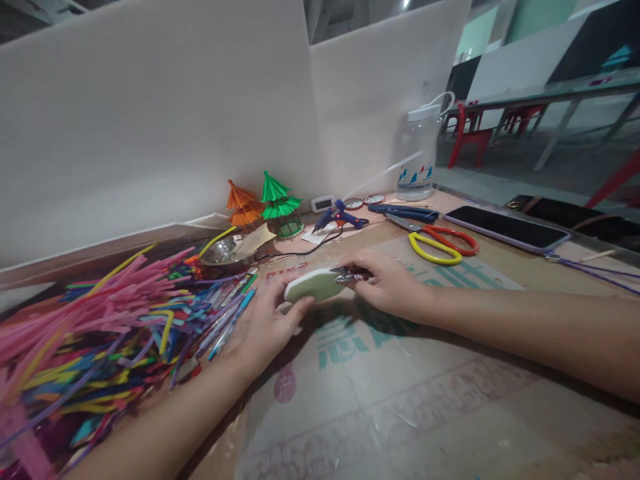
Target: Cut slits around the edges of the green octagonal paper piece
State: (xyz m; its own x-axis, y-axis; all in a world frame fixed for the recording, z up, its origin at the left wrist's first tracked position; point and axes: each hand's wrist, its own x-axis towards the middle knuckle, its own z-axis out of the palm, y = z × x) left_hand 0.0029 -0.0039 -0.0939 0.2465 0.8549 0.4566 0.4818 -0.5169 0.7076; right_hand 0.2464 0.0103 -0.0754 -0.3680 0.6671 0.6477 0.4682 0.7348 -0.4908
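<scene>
My left hand [273,320] grips a small pale green and white foam disc [313,285] by its near edge, just above the cardboard. My right hand [387,283] is closed on a small metal snipper [350,273] whose tip meets the disc's right edge. Both forearms rest low over the cardboard sheet [380,393].
A big heap of coloured straws [100,327] fills the left. Behind stand an orange and a green paper tree [263,200], a metal bowl [225,252], a blue glue gun [340,217], yellow-and-red scissors [435,241], a phone [507,228], a plastic jar [420,153] and white partition boards [165,127].
</scene>
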